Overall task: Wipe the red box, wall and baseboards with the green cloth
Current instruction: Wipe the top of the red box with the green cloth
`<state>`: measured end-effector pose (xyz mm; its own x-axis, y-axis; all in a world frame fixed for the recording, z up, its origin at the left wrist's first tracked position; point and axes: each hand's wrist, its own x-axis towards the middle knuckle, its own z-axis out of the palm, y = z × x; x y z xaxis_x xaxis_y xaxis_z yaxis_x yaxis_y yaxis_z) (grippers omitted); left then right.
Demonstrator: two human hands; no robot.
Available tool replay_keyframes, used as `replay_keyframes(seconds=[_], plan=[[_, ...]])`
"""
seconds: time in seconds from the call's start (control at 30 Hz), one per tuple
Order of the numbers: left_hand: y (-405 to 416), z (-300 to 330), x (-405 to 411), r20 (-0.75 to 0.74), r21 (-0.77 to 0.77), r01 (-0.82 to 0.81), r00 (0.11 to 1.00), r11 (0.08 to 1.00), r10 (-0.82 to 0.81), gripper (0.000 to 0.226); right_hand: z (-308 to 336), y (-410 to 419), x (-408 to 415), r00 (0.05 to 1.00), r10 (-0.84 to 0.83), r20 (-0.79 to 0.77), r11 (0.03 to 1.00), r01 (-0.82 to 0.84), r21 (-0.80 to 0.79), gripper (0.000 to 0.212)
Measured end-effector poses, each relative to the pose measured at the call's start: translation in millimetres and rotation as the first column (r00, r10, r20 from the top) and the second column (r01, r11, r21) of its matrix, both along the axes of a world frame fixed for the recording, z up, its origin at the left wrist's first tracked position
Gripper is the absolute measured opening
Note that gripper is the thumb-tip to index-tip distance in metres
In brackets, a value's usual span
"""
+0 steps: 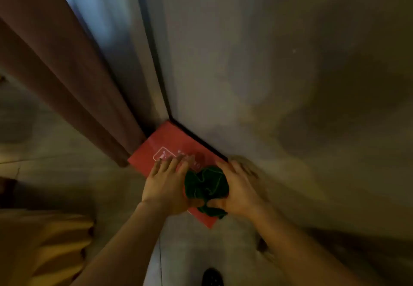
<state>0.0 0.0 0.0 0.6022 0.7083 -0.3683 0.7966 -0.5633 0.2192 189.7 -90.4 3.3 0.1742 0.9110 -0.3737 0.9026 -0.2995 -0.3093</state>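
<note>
The red box point(165, 144) with white markings lies on the floor in the corner, against the dark baseboard point(199, 139) of the grey wall point(245, 73). A crumpled green cloth point(206, 186) rests on the box's near half. My right hand point(237, 189) grips the cloth from the right, thumb tucked under its lower fold, fingers spread toward the wall. My left hand point(166, 185) lies flat on the box just left of the cloth, fingers apart and touching its edge.
A brown curtain point(60, 79) hangs on the left down to the box's far corner, with a window frame point(147, 62) behind it. Yellowish fabric point(51, 247) fills the lower left. A dark shoe point(212, 276) shows on the pale floor at the bottom.
</note>
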Motion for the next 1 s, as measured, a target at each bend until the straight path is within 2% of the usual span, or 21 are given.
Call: replay_keyframes(seconds=[0.3,0.4,0.5,0.63,0.8,1.0], plan=[[-3,-96,16,0.005,-0.015,0.086,0.996,0.996,-0.086,0.13,-82,2,-7,0.996,0.089,0.029,0.995,-0.088,-0.038,0.133],[-10,-106,21,0.051,0.019,0.061,0.997,0.998,-0.062,0.121,-92,1,-8,0.992,0.101,0.072,0.995,-0.101,0.002,0.115],[-12,-103,22,0.087,0.067,0.038,0.995,0.997,-0.043,0.091,-96,1,-9,0.99,0.104,0.094,0.99,-0.112,0.083,0.083],[-11,-85,25,0.114,0.058,0.027,0.993,0.998,-0.033,0.062,-83,5,-11,0.993,0.084,0.077,0.988,-0.093,0.125,0.054],[-8,-41,22,0.151,0.089,0.01,0.988,0.996,-0.023,0.055,-41,5,-13,0.995,0.055,0.087,0.976,-0.072,0.206,0.048],[-6,60,13,0.277,0.214,0.022,0.957,0.977,-0.083,0.041,66,4,-22,0.99,0.006,0.143,0.941,-0.054,0.333,0.047]])
